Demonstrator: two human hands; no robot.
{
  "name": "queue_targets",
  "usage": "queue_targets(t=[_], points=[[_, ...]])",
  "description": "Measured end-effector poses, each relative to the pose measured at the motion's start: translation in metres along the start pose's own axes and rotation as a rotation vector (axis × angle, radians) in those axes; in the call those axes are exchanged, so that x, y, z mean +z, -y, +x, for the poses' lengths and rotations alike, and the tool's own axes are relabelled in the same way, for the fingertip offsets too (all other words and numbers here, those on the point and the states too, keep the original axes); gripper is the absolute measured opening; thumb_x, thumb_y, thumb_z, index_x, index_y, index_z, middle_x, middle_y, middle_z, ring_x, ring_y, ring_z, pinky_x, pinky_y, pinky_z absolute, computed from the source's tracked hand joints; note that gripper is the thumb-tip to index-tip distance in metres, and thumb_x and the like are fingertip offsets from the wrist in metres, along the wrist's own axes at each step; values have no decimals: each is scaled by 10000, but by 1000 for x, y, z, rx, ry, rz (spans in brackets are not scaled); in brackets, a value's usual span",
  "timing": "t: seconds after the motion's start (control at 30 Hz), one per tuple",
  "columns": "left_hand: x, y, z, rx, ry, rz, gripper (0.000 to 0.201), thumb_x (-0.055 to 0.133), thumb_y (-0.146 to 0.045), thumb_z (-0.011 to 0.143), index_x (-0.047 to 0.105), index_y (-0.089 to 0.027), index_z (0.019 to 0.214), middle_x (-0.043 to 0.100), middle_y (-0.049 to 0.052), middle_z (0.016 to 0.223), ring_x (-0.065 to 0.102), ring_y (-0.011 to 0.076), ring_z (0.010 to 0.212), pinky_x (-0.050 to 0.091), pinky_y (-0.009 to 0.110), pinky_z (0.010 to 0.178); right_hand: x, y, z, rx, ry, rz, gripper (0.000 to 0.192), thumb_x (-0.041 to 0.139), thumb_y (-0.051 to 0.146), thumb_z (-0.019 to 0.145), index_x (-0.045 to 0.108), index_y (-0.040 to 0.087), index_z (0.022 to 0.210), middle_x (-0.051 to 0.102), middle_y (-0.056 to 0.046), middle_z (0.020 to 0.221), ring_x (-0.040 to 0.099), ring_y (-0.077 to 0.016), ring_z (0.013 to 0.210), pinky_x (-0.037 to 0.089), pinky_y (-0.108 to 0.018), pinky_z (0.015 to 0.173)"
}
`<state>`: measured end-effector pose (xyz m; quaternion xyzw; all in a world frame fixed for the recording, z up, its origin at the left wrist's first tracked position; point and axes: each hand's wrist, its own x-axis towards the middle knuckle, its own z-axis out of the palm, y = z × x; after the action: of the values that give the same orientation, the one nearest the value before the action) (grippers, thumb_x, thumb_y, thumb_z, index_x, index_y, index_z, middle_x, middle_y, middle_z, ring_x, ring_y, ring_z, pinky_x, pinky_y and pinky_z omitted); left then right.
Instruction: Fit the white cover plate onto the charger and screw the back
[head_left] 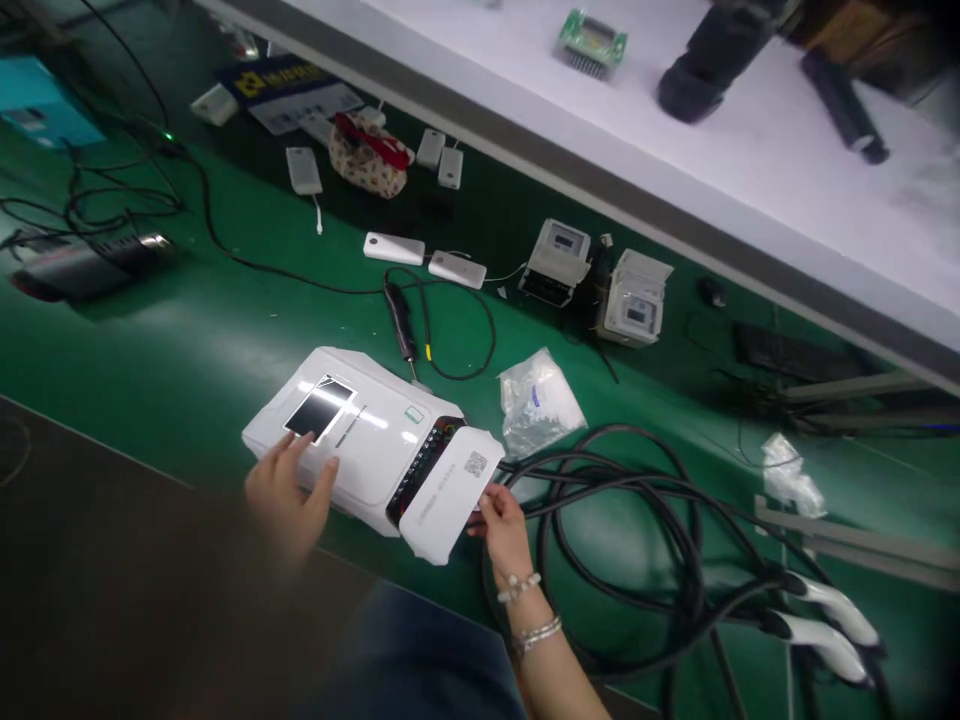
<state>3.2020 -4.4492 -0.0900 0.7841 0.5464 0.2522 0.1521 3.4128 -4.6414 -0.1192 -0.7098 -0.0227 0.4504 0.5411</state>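
A white electric-car charger box point(367, 420) with a dark screen point(320, 408) lies on the green bench. Across its front left edge rests my left hand point(292, 492), fingers spread and holding nothing. At the box's right end a white cover point(452, 492) with a QR code sits tilted, slightly away from the body. A dark row of terminals point(425, 465) shows in the gap. My right hand point(501, 515) pinches the cover's right edge between thumb and fingers; some fingertips are hidden beneath it. Thick black cables point(600, 470) run from this end.
White charging plugs point(825, 635) lie at the cables' ends on the right. Behind the box are a corded electric screwdriver point(400, 318) and a clear plastic bag point(536, 405). A heat gun point(90, 265) lies at left. The white shelf point(510, 110) overhangs the bench's back.
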Motion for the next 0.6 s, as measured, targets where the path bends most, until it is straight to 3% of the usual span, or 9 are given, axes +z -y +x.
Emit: queue_targets(t=[0.13, 0.23, 0.4, 0.6], points=[[23, 19, 25, -37, -62, 135, 729, 540, -556, 822, 471, -35, 1327, 397, 276, 1428, 320, 374, 1370, 242, 520, 1132, 4, 3, 26, 1, 15, -63, 249, 578, 395, 821, 572, 186, 955, 632, 3, 761, 611, -118, 589, 512, -227, 475], [39, 26, 31, -41, -58, 167, 784, 559, -544, 815, 428, 6, 1357, 358, 297, 1446, 262, 383, 1396, 198, 509, 1158, 7, 5, 35, 23, 36, -78, 239, 562, 384, 834, 566, 190, 973, 623, 11, 753, 619, -122, 597, 526, -234, 477], [57, 26, 27, -75, -47, 238, 776, 569, -506, 834, 363, -47, 1425, 253, 245, 1523, 155, 388, 1427, 146, 542, 1165, 14, 3, 36, 36, 59, -111, 232, 549, 376, 852, 570, 191, 990, 638, 3, 802, 625, -120, 611, 539, -238, 473], [67, 24, 23, -122, -60, 214, 784, 597, -488, 825, 331, -98, 1450, 214, 200, 1551, 102, 380, 1439, 127, 548, 1176, 19, -1, 37, 45, 47, -131, 209, 541, 371, 867, 574, 201, 985, 644, 0, 812, 623, -121, 647, 550, -234, 497]])
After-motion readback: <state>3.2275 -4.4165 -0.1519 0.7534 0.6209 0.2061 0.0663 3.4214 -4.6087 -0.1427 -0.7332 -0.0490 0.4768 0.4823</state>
